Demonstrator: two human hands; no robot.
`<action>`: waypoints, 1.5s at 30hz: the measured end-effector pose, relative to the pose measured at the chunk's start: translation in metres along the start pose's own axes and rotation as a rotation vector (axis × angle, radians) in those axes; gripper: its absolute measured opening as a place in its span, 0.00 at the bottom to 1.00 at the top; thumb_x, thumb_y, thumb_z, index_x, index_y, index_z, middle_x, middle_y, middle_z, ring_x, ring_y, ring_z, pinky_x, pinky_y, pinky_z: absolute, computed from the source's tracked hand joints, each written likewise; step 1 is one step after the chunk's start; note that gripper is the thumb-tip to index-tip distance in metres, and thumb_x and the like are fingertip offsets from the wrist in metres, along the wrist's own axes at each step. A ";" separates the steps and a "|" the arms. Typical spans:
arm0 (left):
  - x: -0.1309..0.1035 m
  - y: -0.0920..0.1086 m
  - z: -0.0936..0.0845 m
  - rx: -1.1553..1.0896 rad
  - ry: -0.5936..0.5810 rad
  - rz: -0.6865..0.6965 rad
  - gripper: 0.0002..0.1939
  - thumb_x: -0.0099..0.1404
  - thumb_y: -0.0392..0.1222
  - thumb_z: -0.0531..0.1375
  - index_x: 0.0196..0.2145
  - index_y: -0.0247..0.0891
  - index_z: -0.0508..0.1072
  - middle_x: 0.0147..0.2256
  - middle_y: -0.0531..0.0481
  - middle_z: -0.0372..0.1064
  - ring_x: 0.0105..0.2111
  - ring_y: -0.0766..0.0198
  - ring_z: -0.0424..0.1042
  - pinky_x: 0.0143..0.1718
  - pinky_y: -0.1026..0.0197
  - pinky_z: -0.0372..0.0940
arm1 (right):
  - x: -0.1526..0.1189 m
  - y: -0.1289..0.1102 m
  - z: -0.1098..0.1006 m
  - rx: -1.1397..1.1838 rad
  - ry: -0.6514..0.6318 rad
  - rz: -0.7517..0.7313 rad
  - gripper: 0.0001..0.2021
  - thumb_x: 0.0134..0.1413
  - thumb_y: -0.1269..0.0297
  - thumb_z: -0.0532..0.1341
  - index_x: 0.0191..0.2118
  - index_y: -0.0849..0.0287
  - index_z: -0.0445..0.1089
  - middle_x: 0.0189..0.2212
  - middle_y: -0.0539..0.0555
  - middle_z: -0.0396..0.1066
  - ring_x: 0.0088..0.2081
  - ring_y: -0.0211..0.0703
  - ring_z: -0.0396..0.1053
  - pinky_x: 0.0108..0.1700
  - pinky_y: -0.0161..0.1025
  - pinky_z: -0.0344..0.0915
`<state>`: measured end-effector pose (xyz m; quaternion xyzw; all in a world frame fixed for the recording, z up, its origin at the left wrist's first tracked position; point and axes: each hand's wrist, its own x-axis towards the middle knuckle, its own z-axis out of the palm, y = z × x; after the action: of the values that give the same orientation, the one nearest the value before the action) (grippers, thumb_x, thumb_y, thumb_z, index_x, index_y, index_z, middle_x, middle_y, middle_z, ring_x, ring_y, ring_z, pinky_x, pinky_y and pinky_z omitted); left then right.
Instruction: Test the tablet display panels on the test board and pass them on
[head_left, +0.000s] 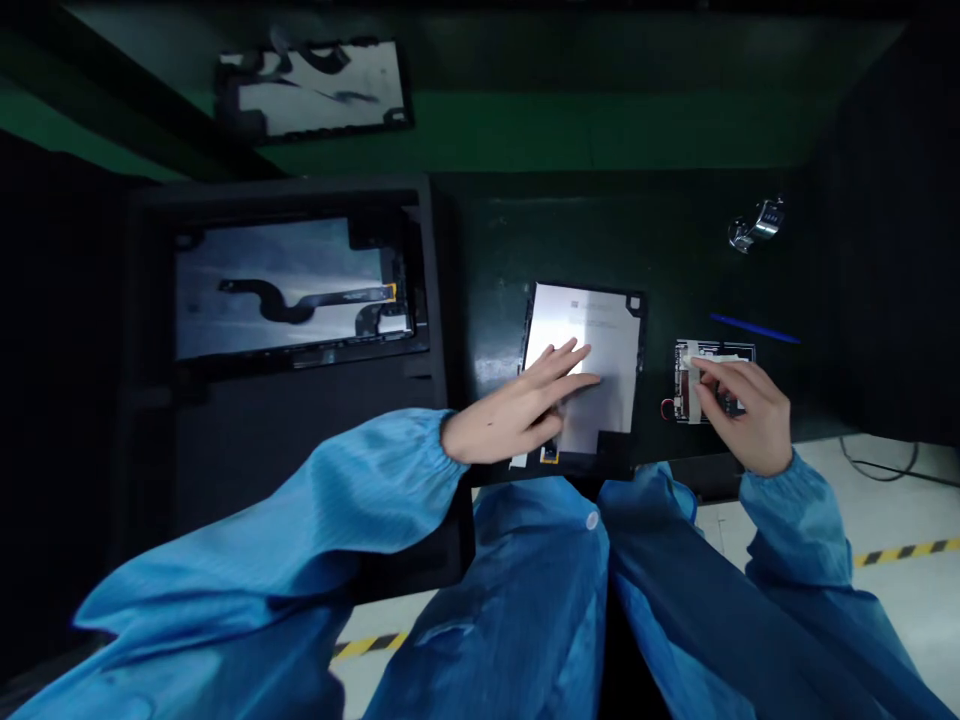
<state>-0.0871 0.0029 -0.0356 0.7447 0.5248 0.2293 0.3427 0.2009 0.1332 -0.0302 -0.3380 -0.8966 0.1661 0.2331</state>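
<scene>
My left hand (529, 405) lies with its fingers stretched out over a flat display panel (607, 390), silvery on its back with a black frame. An orange-edged connector (550, 455) shows at the panel's near edge. To the right, my right hand (750, 415) is bent over a small circuit board (681, 395), its thumb and index finger closed at a pale strip of tape (694, 402). What lies between those fingertips is too small to make out. The hand covers part of the board, and a thin red wire (665, 408) sticks out at its left.
A black tray (439, 300) on the left holds another panel (315, 250) with a dark ribbon cable (277, 303). One more panel (322, 100) lies at the back left. Beyond the board are a blue stick-like tool (754, 328) and a shiny metal piece (757, 225).
</scene>
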 end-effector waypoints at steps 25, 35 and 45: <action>0.027 0.028 -0.005 -1.437 -0.023 -0.683 0.13 0.67 0.43 0.58 0.40 0.33 0.79 0.27 0.49 0.58 0.29 0.64 0.57 0.37 0.61 0.64 | -0.033 0.002 0.026 -0.047 0.005 0.004 0.18 0.60 0.60 0.63 0.55 0.54 0.72 0.56 0.56 0.73 0.54 0.54 0.69 0.59 0.52 0.66; 0.040 0.052 0.010 -1.423 0.257 -0.772 0.08 0.59 0.36 0.61 0.30 0.32 0.80 0.23 0.52 0.57 0.25 0.68 0.60 0.30 0.66 0.65 | -0.047 -0.016 0.030 -0.047 0.004 0.037 0.16 0.61 0.59 0.63 0.54 0.53 0.72 0.56 0.54 0.73 0.54 0.52 0.69 0.59 0.50 0.66; 0.056 0.048 0.020 -0.570 0.190 -0.593 0.07 0.58 0.41 0.67 0.28 0.34 0.81 0.22 0.50 0.74 0.20 0.68 0.67 0.20 0.66 0.60 | -0.045 -0.015 0.029 -0.017 -0.040 0.057 0.17 0.62 0.58 0.61 0.55 0.52 0.71 0.57 0.54 0.72 0.56 0.54 0.68 0.60 0.52 0.64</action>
<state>-0.0242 0.0395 -0.0135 0.4124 0.6614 0.3244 0.5360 0.2075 0.0875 -0.0617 -0.3621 -0.8924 0.1717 0.2076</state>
